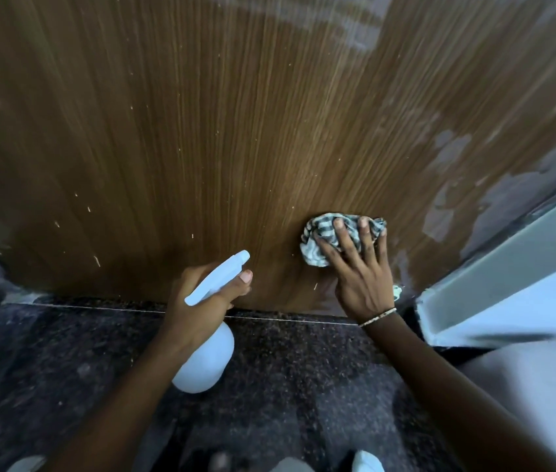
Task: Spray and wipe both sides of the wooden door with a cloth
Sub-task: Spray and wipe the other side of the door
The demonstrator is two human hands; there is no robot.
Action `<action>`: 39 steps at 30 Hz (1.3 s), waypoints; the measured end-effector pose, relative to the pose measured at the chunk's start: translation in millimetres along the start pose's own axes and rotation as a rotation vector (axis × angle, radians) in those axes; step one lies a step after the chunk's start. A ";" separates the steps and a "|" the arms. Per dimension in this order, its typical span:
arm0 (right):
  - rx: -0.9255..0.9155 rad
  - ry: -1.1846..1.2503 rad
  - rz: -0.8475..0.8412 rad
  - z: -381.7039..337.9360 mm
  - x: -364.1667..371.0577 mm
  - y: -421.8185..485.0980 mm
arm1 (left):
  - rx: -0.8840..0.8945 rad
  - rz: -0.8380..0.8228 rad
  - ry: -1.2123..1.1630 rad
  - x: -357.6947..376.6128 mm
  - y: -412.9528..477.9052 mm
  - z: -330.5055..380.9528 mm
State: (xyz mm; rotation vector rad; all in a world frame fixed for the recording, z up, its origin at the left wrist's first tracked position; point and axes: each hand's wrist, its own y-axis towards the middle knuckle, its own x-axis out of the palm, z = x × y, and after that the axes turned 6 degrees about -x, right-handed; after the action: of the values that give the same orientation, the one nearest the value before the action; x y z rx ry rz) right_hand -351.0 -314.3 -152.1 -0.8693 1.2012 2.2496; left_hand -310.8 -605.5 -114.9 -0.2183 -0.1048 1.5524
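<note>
- Right hand, fingers spread, is pressing cloth near door bottom edge.
- Left hand is gripping spray bottle.
- This side is likely finishing; other side unclear.

Light level: dim indoor, cool cast overall. Brightest zone is a warm sheen on the brown wood-grain door just above the fingers of the right hand; the grain is sharp there. The door falls into deep shadow far left of the left hand. Pale grey, soft-edged patches up and right of the right fingertips: glare or wet film, cannot tell. Dark speckled stone floor below both hands is underexposed and noisy. White plastic spray bottle in the left fingers reads bluish. Crumpled grey-and-white checked cloth under the right fingers is slightly soft. Wide-angle distortion: grain lines fan outward toward the top corners. Bottom edge blurred.
</note>
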 end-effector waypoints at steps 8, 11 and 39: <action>-0.420 -0.202 -0.612 -25.1 60.2 -70.9 | 0.013 -0.015 -0.018 8.0 0.6 3.0; -0.533 -0.221 -0.905 -25.1 77.1 -92.4 | 0.000 0.002 -0.010 7.7 3.3 -2.4; -0.412 -0.216 -0.496 1.2 56.6 -95.0 | -0.010 -0.082 0.012 53.0 2.3 -0.5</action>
State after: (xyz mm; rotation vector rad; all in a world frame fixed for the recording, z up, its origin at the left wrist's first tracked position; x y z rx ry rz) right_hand -330.9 -258.5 -245.5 -0.9179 0.3700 2.1216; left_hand -311.9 -552.7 -119.5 -0.2286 -0.1104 1.4692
